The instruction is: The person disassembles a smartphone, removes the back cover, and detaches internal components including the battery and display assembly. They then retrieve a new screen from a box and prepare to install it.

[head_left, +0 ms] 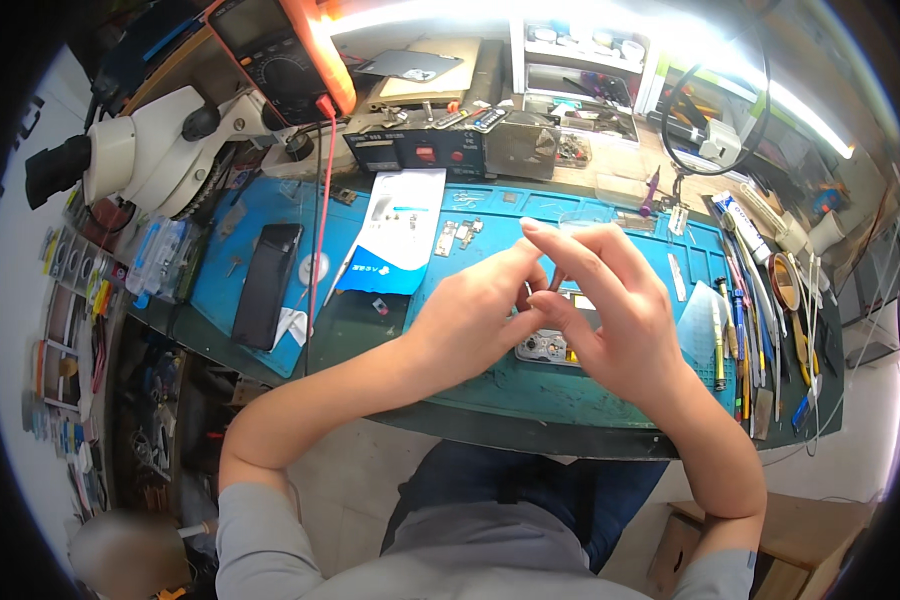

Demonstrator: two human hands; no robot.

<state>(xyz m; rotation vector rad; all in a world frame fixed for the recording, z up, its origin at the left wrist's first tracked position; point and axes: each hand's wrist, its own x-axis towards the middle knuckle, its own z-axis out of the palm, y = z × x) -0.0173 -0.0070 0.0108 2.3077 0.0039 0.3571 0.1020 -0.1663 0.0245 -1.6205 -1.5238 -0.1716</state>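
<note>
My left hand [475, 312] and my right hand [618, 305] meet fingertip to fingertip above the mat. The left hand's fingers are curled in toward the thumb. On the right hand, the thumb reaches across to the left fingertips, and the other fingers bend over the top. Something small and dark shows between them, too hidden to name. Under the hands lies an opened phone body [542, 348] with inner parts showing, mostly covered by the right hand. Small circuit board pieces [447, 238] rest on the blue work mat [530, 395] beyond the left hand.
A dark phone [267, 285] lies at left, near a white and blue leaflet [402, 225]. A microscope [150, 150] and an orange multimeter [280, 65] stand far left, with a red cable [327, 200] hanging down. Tweezers and screwdrivers [745, 335] line the right edge. A power supply [415, 150] sits behind.
</note>
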